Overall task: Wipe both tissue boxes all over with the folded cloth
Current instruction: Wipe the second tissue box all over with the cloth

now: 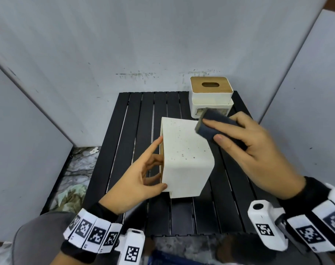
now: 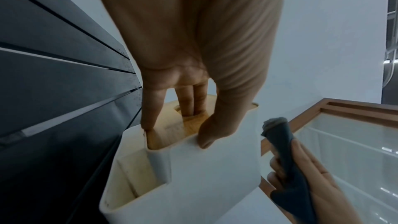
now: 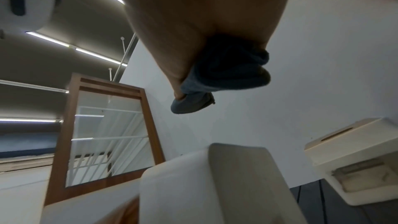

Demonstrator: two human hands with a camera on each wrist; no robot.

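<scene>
A white tissue box (image 1: 184, 155) lies on its side on the black slatted table (image 1: 140, 119), dark specks on its upward face. My left hand (image 1: 159, 163) grips it from the left. In the left wrist view two fingers (image 2: 191, 101) reach into the slot of its wooden lid (image 2: 170, 130) and the thumb presses the white wall (image 2: 204, 176). My right hand (image 1: 212, 131) holds the folded dark blue cloth (image 1: 217, 116) just above the box's far right corner; contact cannot be judged. The second tissue box (image 1: 210, 100), with a wooden lid, stands upright at the back right.
Grey partition walls (image 1: 86, 54) close in the table on the left, back and right. Left of the table there is marbled floor with a crumpled rag (image 1: 73, 192). The table's front edge (image 1: 182, 235) is close to my wrists. A wood-framed glass panel (image 3: 103, 134) stands behind the partition.
</scene>
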